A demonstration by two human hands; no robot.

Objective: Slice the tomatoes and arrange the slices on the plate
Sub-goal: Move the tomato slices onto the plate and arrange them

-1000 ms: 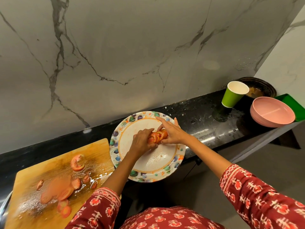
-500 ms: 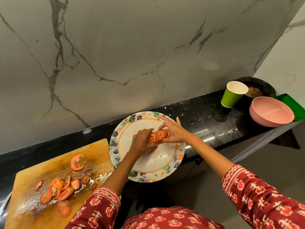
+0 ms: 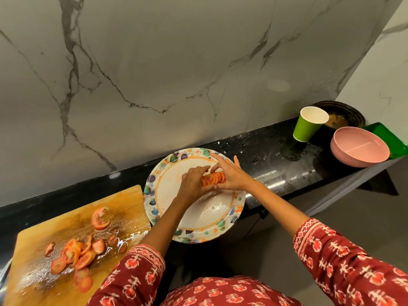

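While held over plate (image 3: 229, 214): row of tomato slices (image 3: 213, 178), ends hidden by hands.
Left hand (image 3: 192, 184): fingers curled round the row.
Right hand (image 3: 231, 176): fingers cupping the row's right end.
Cutting board (image 3: 123, 202): left edge cut off.

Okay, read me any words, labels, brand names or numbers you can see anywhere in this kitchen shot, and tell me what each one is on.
None: no readable text in this view.
The plate rim shows only leaf and dot patterns.
The green cup, pink bowl and cutting board carry no lettering.
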